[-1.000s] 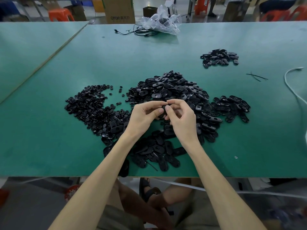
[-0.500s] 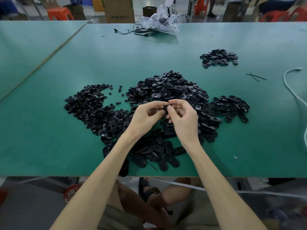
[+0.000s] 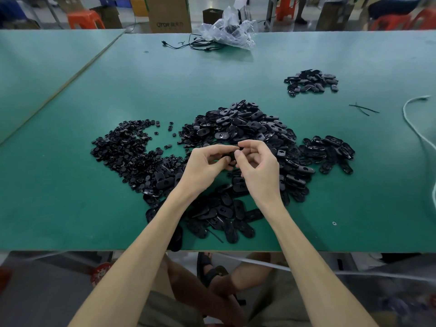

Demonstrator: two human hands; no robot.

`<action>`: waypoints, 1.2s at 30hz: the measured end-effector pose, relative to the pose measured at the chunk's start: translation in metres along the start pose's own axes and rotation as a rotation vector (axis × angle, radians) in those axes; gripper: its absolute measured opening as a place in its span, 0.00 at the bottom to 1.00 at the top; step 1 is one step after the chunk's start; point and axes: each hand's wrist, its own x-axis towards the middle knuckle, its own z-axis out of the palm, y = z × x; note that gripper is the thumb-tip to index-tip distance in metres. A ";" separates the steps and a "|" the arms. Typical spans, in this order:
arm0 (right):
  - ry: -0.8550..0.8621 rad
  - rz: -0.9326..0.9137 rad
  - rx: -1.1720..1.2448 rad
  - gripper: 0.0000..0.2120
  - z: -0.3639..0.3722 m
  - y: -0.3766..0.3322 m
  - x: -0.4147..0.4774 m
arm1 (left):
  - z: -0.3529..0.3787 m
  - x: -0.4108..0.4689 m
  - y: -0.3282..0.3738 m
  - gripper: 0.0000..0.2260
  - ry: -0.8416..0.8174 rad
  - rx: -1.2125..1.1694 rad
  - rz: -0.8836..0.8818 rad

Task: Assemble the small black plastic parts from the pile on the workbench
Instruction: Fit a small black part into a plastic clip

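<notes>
A big pile of oval black plastic parts (image 3: 245,128) covers the middle of the green workbench (image 3: 70,197). To its left spreads a heap of small round black parts (image 3: 127,154). Above the pile's near side, my left hand (image 3: 205,166) and my right hand (image 3: 259,166) meet fingertip to fingertip. Both pinch one small black part (image 3: 232,155), which their fingers mostly hide.
A smaller group of oval parts (image 3: 328,152) lies at the right, and another heap (image 3: 311,81) sits farther back right. A clear plastic bag (image 3: 231,29) with black cables rests at the far edge. A white cord (image 3: 417,128) runs along the right side. Thin black strips (image 3: 363,109) lie nearby.
Both hands stay together over the pile; the fingers have shifted slightly around the small part, and my right thumb and forefinger now pinch it from the top.
</notes>
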 end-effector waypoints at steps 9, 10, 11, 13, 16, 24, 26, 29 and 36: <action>-0.032 0.007 -0.043 0.06 0.000 0.001 0.001 | 0.001 0.001 -0.001 0.11 0.027 0.061 -0.021; -0.035 0.008 -0.042 0.06 0.000 0.001 0.001 | 0.001 0.001 -0.001 0.11 0.029 0.063 -0.018; -0.037 0.011 -0.038 0.06 0.000 0.001 0.001 | 0.001 0.001 -0.002 0.11 0.029 0.064 -0.013; -0.036 0.019 -0.025 0.06 0.000 0.001 0.001 | 0.001 0.001 -0.003 0.12 0.026 0.066 -0.002; -0.030 0.025 -0.024 0.06 0.000 0.001 0.001 | 0.001 0.002 -0.004 0.12 0.024 0.069 0.003; 0.004 0.009 -0.002 0.06 0.000 0.003 0.002 | -0.002 0.002 0.000 0.10 0.043 -0.014 -0.021; 0.012 0.013 0.009 0.05 0.000 0.003 0.002 | -0.002 0.002 0.001 0.11 0.042 -0.015 -0.023; 0.015 0.020 0.024 0.05 0.000 0.003 0.002 | -0.002 0.001 0.001 0.11 0.037 -0.008 -0.021; -0.003 0.023 0.040 0.06 0.001 0.006 0.002 | -0.002 -0.001 -0.001 0.10 0.052 0.054 0.006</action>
